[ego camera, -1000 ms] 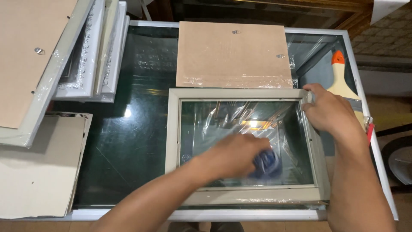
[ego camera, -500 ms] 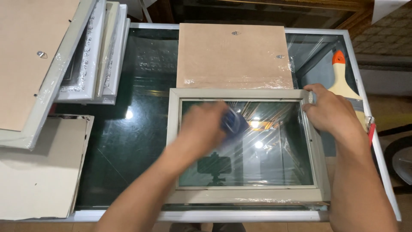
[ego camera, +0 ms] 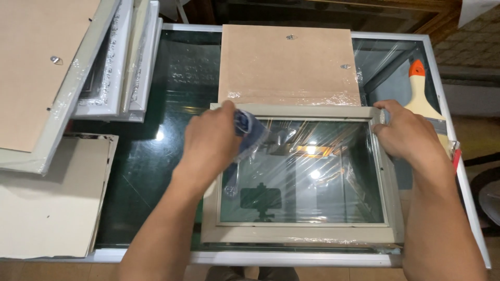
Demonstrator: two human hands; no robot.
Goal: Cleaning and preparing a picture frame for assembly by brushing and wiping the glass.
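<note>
Illumination is moderate and warm, from overhead sources. Their reflections appear as small bright spots on the glass pane of the picture frame (ego camera: 307, 171) and one on the dark glass table (ego camera: 156, 156). The plastic film over the pane shows streaked glare, which obscures parts of the glass. A dark reflection of a device on a stand is visible low in the pane. The left hand (ego camera: 211, 143) is slightly motion-blurred, as is the blue cloth (ego camera: 245, 125) it grips; the right hand (ego camera: 403, 132) is sharp. The far background is dim. Straight edges bow mildly toward the corners. Shadows are soft and faint.
</note>
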